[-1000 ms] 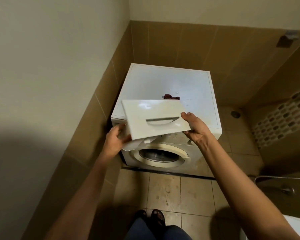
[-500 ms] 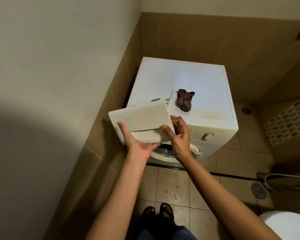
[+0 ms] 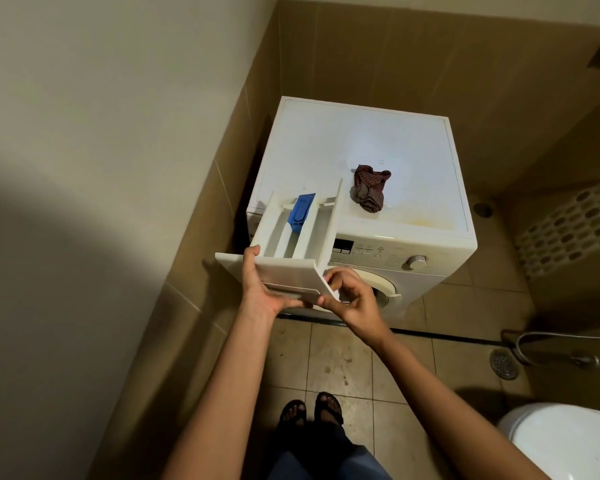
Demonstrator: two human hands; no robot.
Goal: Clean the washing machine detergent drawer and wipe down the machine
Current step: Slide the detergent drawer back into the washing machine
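I hold the white detergent drawer (image 3: 293,233) out of the washing machine (image 3: 395,209), in front of its top left corner, compartments facing up. A blue insert (image 3: 301,212) sits in the middle compartment. My left hand (image 3: 262,289) grips the front panel from below, thumb on its top edge. My right hand (image 3: 347,299) pinches the panel's right lower corner. A crumpled dark red cloth (image 3: 369,192) lies on the machine's top, right of the drawer.
The machine stands in a corner against brown tiled walls (image 3: 395,53). A white toilet (image 3: 565,441) is at bottom right. A hose (image 3: 548,341) and a floor drain (image 3: 503,363) lie on the tiled floor. My sandalled feet (image 3: 310,410) stand before the machine.
I have turned the drawer over from its front panel facing me to compartments up, and lowered it toward the machine's left front. The cloth has not moved.
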